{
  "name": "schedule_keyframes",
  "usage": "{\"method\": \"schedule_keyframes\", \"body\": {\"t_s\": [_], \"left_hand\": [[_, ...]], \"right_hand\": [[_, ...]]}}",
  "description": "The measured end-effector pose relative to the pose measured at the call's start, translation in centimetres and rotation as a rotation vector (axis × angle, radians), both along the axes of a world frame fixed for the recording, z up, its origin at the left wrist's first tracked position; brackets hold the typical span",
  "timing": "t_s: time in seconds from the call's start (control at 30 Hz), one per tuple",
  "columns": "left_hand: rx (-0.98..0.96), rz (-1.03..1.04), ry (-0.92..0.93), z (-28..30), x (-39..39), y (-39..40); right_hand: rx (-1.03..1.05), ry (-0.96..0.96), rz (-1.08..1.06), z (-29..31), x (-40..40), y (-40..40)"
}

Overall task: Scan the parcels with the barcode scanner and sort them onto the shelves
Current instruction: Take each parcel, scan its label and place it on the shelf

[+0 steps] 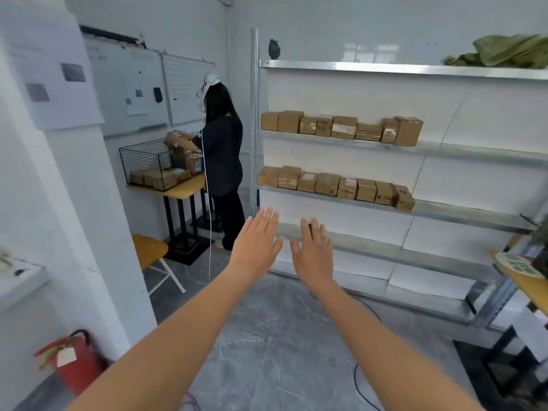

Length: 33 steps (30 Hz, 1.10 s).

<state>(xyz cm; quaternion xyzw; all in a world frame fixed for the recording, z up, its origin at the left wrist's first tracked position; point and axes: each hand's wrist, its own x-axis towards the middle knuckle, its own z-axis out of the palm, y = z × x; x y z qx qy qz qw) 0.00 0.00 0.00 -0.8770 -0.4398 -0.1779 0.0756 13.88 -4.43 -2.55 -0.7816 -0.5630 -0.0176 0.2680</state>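
Room: grey marble-pattern floor (281,336) and white walls are seen in the head view; metal shelving (400,149) is set along the right-hand wall.
Parcels, upper row: brown boxes (341,127) are lined up touching one another on a middle shelf.
Parcels, lower row: a second line of boxes (335,185) is placed on the shelf below.
Unsorted stock: more parcels are held in a wire basket (148,164) on a small yellow table (178,189) at the back left, where another person (222,161) is occupied.
Scanner: no barcode scanner can be identified.
Left hand (256,247): held out flat, fingers straight and close together, nothing gripped, nothing touched.
Right hand (314,253): likewise flat with straight fingers, empty, just beside the left.
Step judged: no parcel is taken up yet; sorting is partly done.
Risk 1: a cable (364,375) is trailed across the floor; tripping is possible on the way to the table.
Risk 2: the basket is already being worked by the other person, so reaching hands could collide there.
Risk 3: shelving without scanning is possible while the scanner is unlocated.
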Motion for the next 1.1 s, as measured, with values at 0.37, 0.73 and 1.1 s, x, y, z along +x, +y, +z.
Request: {"method": "schedule_keyframes", "body": {"t_s": [0.37, 0.73, 1.1], "left_hand": [[-0.017, -0.021, 0.016, 0.1, 0.4, 16.7], [-0.036, -0.007, 0.021, -2.9, 4.7, 33.7], [-0.061, -0.007, 0.05, -6.1, 12.3, 53.0]], "right_hand": [[-0.026, -0.003, -0.058, 0.1, 0.5, 15.2], [-0.05, -0.002, -0.047, -2.4, 4.5, 32.7], [-0.123, -0.012, 0.007, -5.2, 12.2, 52.7]]}}
